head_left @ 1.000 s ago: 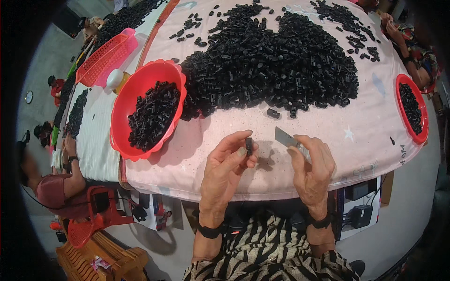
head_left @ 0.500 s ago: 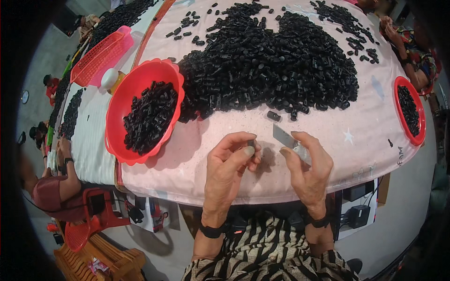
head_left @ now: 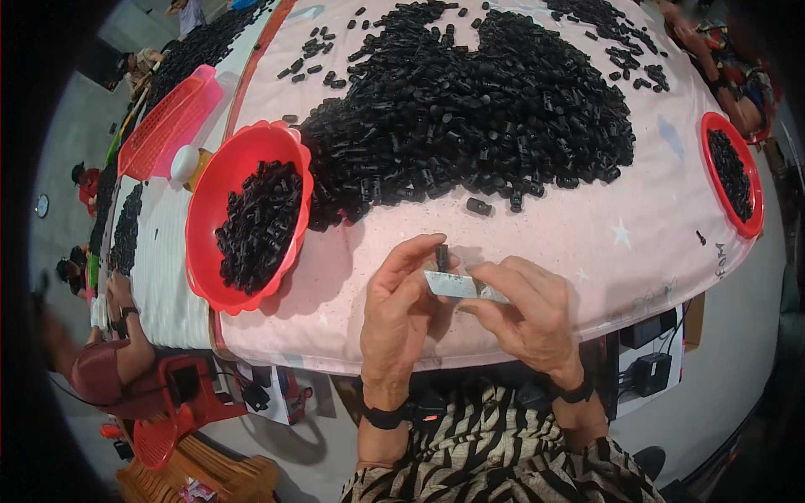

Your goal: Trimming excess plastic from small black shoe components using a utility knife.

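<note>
Between the thumb and fingers of my left hand (head_left: 396,310) is a small black cylindrical plastic part (head_left: 442,256), standing roughly upright. My right hand (head_left: 530,314) pinches a flat metal blade (head_left: 451,286) by its end, which looks wrapped in something pale. The blade's free end lies across in front of the black part; whether its edge touches the part I cannot tell. Beyond my hands spreads a large heap of black plastic parts (head_left: 470,117), with a single loose part (head_left: 479,206) at its near edge.
A red scalloped bowl (head_left: 197,251) of black parts stands left, beside pink and red baskets (head_left: 163,126) and a white-capped jar (head_left: 186,166). A red oval tray (head_left: 752,220) of parts sits at the right edge. Other people work along both sides of the pink-covered table (head_left: 335,335).
My right hand has moved left and brought the blade from apart to right at the black part in my left hand. The blade has turned more level. The view has shifted slightly.
</note>
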Demonstrator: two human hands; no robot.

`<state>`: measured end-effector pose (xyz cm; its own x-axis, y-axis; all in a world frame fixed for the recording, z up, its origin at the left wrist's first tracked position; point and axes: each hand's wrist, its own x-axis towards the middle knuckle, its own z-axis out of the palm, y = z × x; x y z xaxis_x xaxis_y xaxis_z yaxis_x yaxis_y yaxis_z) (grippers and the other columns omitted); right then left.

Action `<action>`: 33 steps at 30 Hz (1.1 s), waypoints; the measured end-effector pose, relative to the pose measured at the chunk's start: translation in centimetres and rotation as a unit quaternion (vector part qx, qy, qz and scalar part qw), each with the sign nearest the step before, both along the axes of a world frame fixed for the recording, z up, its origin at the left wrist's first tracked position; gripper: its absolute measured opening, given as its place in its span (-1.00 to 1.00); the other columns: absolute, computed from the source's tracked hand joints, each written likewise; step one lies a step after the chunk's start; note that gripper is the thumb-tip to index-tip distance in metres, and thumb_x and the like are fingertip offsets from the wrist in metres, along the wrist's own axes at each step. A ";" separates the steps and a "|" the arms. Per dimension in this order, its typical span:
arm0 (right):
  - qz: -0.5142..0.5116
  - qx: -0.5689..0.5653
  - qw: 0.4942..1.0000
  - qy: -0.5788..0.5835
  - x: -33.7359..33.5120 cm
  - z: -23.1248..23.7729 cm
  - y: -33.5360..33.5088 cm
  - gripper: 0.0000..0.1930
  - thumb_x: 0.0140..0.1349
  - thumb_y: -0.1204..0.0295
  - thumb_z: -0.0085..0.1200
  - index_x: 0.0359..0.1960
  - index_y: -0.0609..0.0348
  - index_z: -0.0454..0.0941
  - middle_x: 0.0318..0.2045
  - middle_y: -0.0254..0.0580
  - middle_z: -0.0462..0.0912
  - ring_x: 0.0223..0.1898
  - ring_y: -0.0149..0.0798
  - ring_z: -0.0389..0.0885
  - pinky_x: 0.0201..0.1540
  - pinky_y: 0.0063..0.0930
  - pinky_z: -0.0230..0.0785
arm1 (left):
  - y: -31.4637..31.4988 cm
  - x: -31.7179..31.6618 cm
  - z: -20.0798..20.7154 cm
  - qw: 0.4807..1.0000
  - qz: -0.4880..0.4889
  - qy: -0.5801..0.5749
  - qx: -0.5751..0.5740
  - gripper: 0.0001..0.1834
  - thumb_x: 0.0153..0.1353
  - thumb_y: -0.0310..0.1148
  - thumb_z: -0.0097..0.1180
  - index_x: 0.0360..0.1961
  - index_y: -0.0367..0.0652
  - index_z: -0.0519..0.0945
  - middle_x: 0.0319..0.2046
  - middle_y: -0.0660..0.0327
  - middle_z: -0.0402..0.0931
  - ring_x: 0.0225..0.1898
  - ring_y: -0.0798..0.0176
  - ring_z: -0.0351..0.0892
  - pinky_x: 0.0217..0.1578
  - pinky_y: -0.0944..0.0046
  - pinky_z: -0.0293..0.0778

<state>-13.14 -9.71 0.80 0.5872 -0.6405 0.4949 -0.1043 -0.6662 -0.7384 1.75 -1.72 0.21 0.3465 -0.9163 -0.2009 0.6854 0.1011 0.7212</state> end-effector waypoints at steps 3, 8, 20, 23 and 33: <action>-0.002 -0.012 1.000 0.012 -0.2 0.0 -0.1 -0.70 0.03 0.44 0.31 -0.19 0.24 0.56 -0.54 -0.19 0.52 -0.60 -0.25 0.49 -0.57 -0.40 0.34 | 0.0 0.0 -0.1 1.000 -0.001 0.004 -0.011 -0.66 0.31 -0.51 -0.04 0.11 -0.37 0.44 -0.16 0.08 0.56 -0.28 0.38 0.50 -0.23 0.44 0.46; -0.014 -0.014 1.000 0.024 0.0 -0.1 0.0 -0.70 0.04 0.42 0.31 -0.20 0.23 0.56 -0.53 -0.20 0.53 -0.60 -0.25 0.50 -0.58 -0.40 0.34 | 0.4 0.2 -1.0 0.999 -0.014 0.008 -0.036 -0.65 0.31 -0.49 -0.02 0.10 -0.38 0.44 -0.18 0.09 0.56 -0.33 0.38 0.48 -0.23 0.43 0.46; -0.017 -0.013 0.999 0.029 -0.3 -0.5 0.2 -0.69 0.03 0.42 0.32 -0.24 0.29 0.51 -0.54 -0.14 0.55 -0.58 -0.22 0.57 -0.56 -0.41 0.40 | 0.5 -0.1 -0.8 1.000 -0.013 -0.011 -0.022 -0.67 0.31 -0.45 0.04 0.07 -0.37 0.47 -0.29 0.15 0.55 -0.37 0.38 0.48 -0.24 0.40 0.46; -0.019 -0.033 0.999 0.015 -0.5 -0.5 0.1 -0.68 0.04 0.44 0.31 -0.20 0.29 0.52 -0.51 -0.15 0.54 -0.56 -0.25 0.56 -0.55 -0.42 0.38 | 0.5 -0.3 -1.0 0.999 -0.009 -0.001 -0.031 -0.60 0.26 -0.44 0.11 0.09 -0.40 0.45 -0.24 0.10 0.54 -0.37 0.37 0.46 -0.30 0.46 0.45; -0.027 -0.048 0.996 0.075 -0.8 -0.2 0.3 -0.65 0.08 0.39 0.27 -0.09 0.19 0.53 -0.51 -0.26 0.50 -0.55 -0.31 0.51 -0.54 -0.45 0.35 | 0.6 -0.2 -1.0 1.000 0.002 -0.015 -0.023 -0.67 0.31 -0.43 0.05 0.06 -0.36 0.47 -0.35 0.18 0.54 -0.38 0.38 0.48 -0.27 0.36 0.45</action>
